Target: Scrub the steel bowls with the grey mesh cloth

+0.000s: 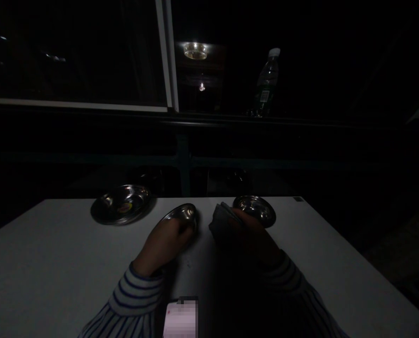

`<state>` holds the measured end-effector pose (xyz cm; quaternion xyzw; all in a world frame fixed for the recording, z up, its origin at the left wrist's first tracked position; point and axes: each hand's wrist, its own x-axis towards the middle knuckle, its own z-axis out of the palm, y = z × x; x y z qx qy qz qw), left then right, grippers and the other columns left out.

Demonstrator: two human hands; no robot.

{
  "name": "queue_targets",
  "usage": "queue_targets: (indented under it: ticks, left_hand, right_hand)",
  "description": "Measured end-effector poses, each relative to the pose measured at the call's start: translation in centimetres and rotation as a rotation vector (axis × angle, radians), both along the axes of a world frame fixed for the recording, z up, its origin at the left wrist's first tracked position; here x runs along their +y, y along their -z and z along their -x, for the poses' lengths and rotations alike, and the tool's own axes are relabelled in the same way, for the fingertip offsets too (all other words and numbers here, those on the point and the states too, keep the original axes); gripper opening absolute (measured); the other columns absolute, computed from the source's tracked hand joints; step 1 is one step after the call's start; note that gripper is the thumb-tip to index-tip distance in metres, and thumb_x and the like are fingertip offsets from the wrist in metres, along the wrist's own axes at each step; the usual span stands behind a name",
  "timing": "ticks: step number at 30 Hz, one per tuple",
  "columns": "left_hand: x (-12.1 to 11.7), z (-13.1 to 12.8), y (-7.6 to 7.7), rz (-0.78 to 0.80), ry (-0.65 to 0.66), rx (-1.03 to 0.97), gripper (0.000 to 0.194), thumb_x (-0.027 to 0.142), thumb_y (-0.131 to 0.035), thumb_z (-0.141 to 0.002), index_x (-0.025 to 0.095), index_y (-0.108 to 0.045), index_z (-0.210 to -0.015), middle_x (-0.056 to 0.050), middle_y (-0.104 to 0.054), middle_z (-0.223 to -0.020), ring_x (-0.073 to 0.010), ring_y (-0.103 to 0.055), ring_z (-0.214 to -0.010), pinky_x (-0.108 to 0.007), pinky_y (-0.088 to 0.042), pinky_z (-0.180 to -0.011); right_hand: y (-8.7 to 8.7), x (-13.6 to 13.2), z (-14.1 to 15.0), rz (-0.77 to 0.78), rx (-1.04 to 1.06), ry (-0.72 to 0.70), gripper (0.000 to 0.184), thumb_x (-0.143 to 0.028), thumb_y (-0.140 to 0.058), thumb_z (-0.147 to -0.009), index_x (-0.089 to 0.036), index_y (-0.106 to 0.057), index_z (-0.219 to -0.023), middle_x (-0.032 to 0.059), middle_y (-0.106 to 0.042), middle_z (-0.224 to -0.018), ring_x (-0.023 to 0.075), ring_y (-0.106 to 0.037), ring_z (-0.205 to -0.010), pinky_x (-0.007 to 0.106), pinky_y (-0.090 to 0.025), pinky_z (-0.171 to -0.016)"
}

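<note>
Your left hand (pixel 167 241) grips a metal bowl (pixel 186 212) near the far edge of the table (pixel 65 263). Your right hand (pixel 253 232) clasps a dark cloth (pixel 222 224).

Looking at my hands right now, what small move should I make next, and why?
Probably bring the folded dark grey cloth in your right hand across to the shiny round silver metal dish in your left hand: the dish seems tilted, its inside shows, and only a narrow gap separates them.
</note>
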<state>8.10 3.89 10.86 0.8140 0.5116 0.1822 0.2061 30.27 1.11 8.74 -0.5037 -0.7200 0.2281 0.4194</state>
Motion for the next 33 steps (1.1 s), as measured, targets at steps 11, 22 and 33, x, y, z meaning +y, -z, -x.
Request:
queue_targets:
  ticks: [11, 22, 33]
  left_hand:
    - [-0.1, 0.1, -1.2, 0.368, -0.093, -0.652, 0.026, 0.033, -0.055, -0.073, 0.015, -0.073, -0.08, -0.002, -0.066, -0.063, -0.0171, -0.059, -0.06, -0.022, -0.041, -0.053]
    - [-1.9, -2.5, -1.7, 0.617, -0.197, -1.277, 0.028, 0.036, -0.065, -0.07, 0.012, -0.069, -0.086, -0.004, -0.067, -0.065, -0.0133, -0.057, -0.053, -0.023, -0.044, -0.052]
    - [-3.3, -3.9, -1.1, 0.518, -0.249, -1.51, 0.023, 0.033, -0.066, -0.07, 0.011, -0.066, -0.077, -0.002, -0.066, -0.066, -0.01, -0.057, -0.057, -0.021, -0.044, -0.057]
  right_hand:
    - [-0.4, -0.9, 1.5, -0.045, -0.049, -0.057, 0.036, -0.033, -0.036, -0.092, -0.02, -0.05, -0.122, 0.0071, -0.061, -0.115, 0.0172, -0.06, -0.1, 0.03, -0.051, -0.08]
    - [2.1, -1.6, 5.2, -0.64, -0.621, 0.259, 0.044, -0.026, -0.039, -0.088, -0.01, -0.041, -0.129, 0.0157, -0.046, -0.13, 0.0264, -0.045, -0.114, 0.041, -0.044, -0.087]
    - [-0.3, -1.8, 5.4, -0.785, -0.614, 0.209, 0.032, -0.028, -0.04, -0.088, -0.015, -0.056, -0.113, 0.0096, -0.057, -0.119, 0.0233, -0.047, -0.109, 0.041, -0.038, -0.088]
